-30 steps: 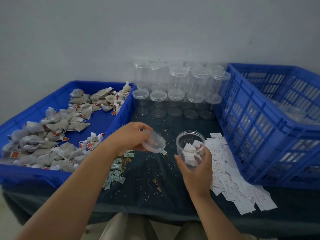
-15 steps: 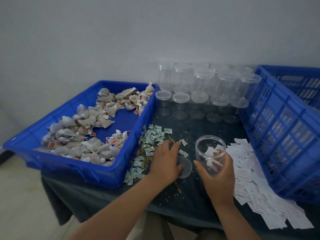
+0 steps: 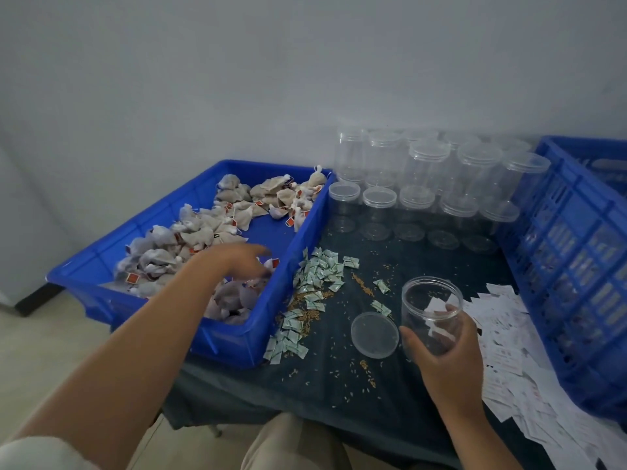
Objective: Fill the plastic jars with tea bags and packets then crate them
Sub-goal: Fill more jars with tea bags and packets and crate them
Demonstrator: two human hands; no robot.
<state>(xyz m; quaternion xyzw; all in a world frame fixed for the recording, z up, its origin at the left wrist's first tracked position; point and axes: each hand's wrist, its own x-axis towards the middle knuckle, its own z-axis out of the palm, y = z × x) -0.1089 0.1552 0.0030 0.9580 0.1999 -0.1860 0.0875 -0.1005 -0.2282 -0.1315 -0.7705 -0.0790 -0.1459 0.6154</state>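
My right hand grips an open clear plastic jar that stands on the dark table with white paper slips inside. Its clear lid lies flat on the table just left of it. My left hand reaches into the blue tray, fingers loosely spread over the heap of grey tea bags; it holds nothing that I can see. Small green-white packets lie scattered between the tray and the jar.
Several empty lidded jars stand in rows at the back of the table. A tall blue slatted crate fills the right side. White paper slips spread along its base. Loose grains litter the cloth.
My left hand left the lid on the table and moved left into the tray over the tea bags. The view turned left. My right hand keeps hold of the jar.
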